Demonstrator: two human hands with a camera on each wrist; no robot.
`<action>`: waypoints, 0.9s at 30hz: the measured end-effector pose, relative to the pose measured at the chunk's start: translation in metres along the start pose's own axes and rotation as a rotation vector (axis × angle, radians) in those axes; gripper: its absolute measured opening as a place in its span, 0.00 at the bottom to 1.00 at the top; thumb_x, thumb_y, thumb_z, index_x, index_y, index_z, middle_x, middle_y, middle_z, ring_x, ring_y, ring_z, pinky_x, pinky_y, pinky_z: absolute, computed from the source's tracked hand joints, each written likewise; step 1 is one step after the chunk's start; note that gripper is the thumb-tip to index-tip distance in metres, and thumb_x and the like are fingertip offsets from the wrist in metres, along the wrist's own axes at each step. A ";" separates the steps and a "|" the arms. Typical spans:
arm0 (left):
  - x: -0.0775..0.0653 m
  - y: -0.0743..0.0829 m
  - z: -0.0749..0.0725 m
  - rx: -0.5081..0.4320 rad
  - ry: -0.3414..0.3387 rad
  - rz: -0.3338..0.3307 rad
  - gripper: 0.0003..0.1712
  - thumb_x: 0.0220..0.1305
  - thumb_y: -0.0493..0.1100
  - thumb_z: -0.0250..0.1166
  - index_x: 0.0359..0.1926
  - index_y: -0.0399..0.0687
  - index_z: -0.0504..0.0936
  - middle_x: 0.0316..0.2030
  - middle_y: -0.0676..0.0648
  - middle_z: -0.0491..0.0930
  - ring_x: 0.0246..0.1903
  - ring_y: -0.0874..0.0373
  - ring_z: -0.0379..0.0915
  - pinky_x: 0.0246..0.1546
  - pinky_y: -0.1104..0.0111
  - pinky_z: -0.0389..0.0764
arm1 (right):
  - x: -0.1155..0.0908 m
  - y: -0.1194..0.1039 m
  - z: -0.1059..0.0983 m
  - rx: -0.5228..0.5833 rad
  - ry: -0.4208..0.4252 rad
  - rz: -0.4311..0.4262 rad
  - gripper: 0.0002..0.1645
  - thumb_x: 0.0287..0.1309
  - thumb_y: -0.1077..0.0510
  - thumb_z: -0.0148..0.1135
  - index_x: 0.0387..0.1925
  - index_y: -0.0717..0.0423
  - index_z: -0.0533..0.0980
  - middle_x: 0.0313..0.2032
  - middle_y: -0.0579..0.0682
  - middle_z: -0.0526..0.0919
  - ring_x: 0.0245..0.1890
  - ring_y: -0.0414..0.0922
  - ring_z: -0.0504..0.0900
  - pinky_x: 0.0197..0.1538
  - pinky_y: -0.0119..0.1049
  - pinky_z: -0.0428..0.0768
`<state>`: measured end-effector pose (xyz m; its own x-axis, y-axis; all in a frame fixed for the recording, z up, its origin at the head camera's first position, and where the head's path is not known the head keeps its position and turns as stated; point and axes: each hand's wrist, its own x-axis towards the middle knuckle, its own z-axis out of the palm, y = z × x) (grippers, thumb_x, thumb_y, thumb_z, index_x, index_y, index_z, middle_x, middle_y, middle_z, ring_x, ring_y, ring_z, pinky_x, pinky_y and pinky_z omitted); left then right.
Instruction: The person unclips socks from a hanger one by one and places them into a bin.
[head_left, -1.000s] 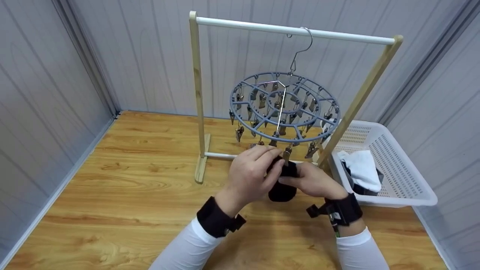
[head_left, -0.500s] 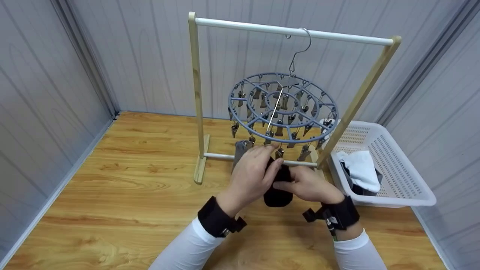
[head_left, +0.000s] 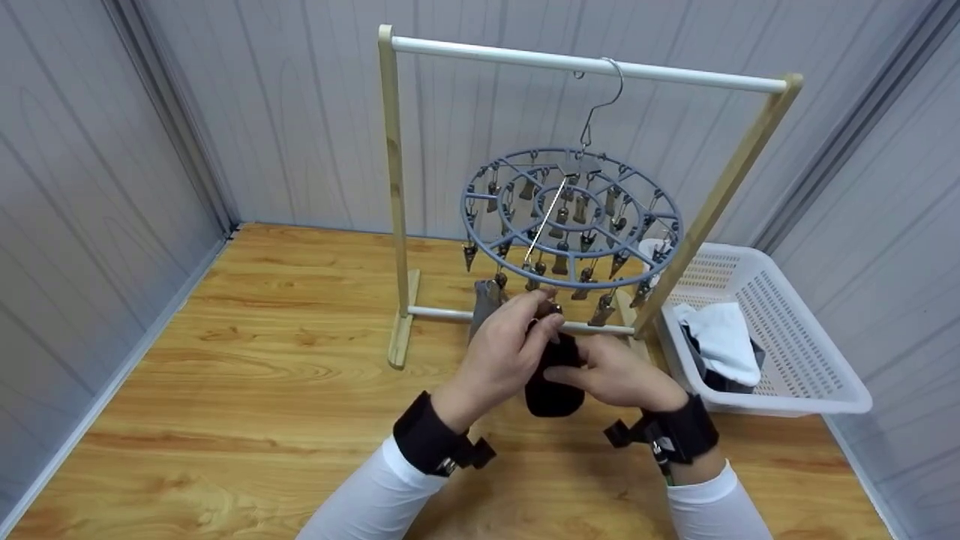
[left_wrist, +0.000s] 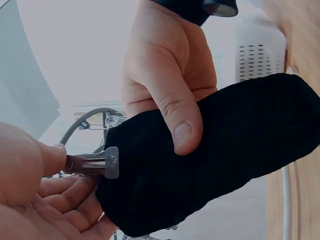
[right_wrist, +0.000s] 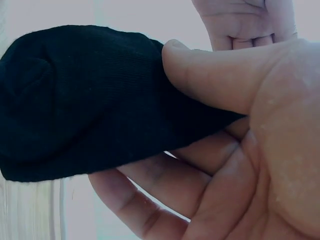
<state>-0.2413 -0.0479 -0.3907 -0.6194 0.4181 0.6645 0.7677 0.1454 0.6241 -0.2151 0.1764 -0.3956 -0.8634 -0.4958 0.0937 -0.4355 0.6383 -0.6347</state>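
A black sock (head_left: pixel 553 395) hangs below the front of the round grey clip hanger (head_left: pixel 615 284). My left hand (head_left: pixel 499 341) pinches a metal clip (left_wrist: pixel 92 164) between thumb and fingers. In the left wrist view, that clip's clear tip lies over the sock's edge. My right hand (head_left: pixel 628 373) grips the sock farther down, thumb on its face and fingers behind, as the right wrist view also shows. Just left of my left hand, a grey sock (head_left: pixel 485 301) dangles from another clip, partly hidden by the hand.
The hanger's hook (head_left: pixel 611 90) sits over the white rod (head_left: pixel 510 53) of a wooden-sided stand (head_left: pixel 396 187). Several bare clips dangle around the ring. At right, a white perforated basket (head_left: pixel 855 390) contains a white cloth (head_left: pixel 724 343) over darker ones. Panelled walls enclose the wooden tabletop (head_left: pixel 247 420).
The hanger has turned a little, and the grey sock has come out from behind my left hand. Both hands and the black sock have shifted slightly left and down.
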 end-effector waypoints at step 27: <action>-0.001 0.004 -0.003 -0.093 -0.016 -0.237 0.15 0.86 0.46 0.64 0.58 0.40 0.87 0.48 0.45 0.87 0.48 0.53 0.85 0.50 0.59 0.86 | 0.000 -0.006 -0.001 -0.021 -0.011 0.027 0.09 0.78 0.51 0.71 0.52 0.48 0.91 0.46 0.39 0.93 0.46 0.40 0.89 0.52 0.39 0.86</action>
<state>-0.2386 -0.0505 -0.3875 -0.7773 0.3960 0.4889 0.5822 0.1584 0.7975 -0.2128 0.1736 -0.3911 -0.8720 -0.4846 0.0685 -0.4175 0.6635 -0.6208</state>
